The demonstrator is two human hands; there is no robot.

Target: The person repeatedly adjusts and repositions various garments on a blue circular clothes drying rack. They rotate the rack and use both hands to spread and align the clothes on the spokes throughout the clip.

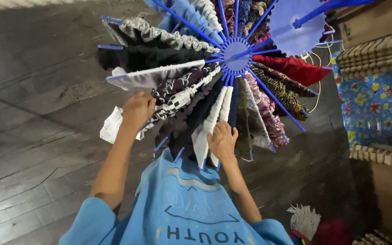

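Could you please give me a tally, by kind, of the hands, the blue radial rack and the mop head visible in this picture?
Hands: 2, left and right, both on hanging cloths
Blue radial rack: 1
Mop head: 1
Total: 4

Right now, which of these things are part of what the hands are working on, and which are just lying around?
In hand:
left hand on a black-and-white patterned cloth
right hand on a white cloth
blue radial drying rack carrying the cloths

Lying about:
floral blue sheet
white mop head
dark plank floor
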